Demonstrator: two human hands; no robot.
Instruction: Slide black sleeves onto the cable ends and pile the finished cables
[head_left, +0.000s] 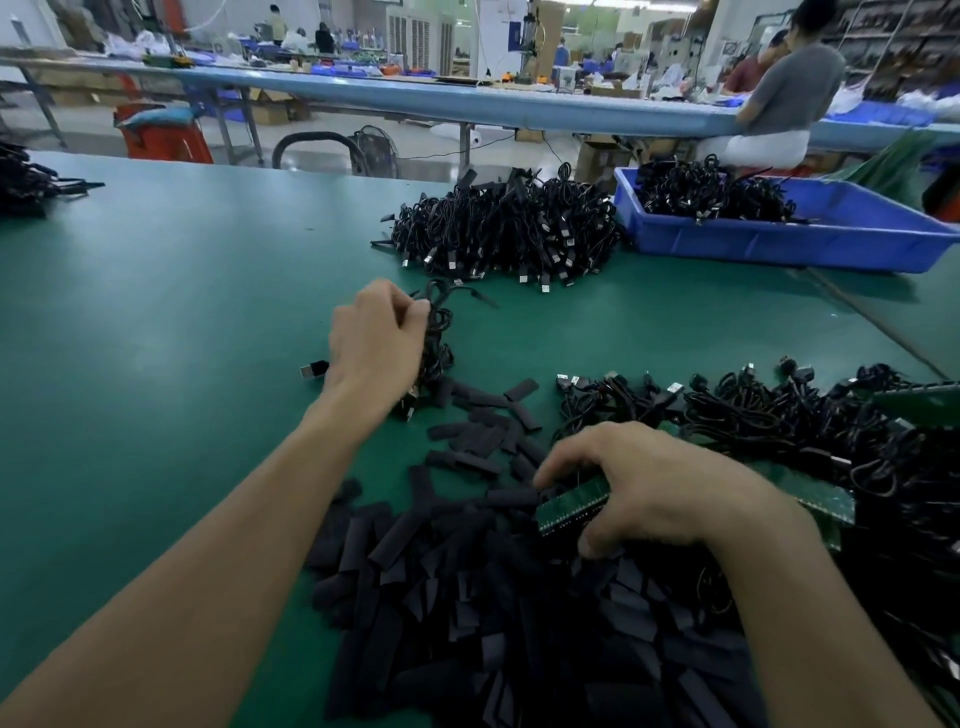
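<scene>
The left hand (376, 338) grips a coiled cable (439, 332) over the green tabletop (156, 312). Nearer, the right hand (654, 488) curls round a green circuit board (571, 506) atop heaped black sleeves (467, 597). Farther off, a cable pile (504, 228) lies just beside a blue bin (779, 244).

Bare left hand (376, 340), right hand (652, 488)
</scene>
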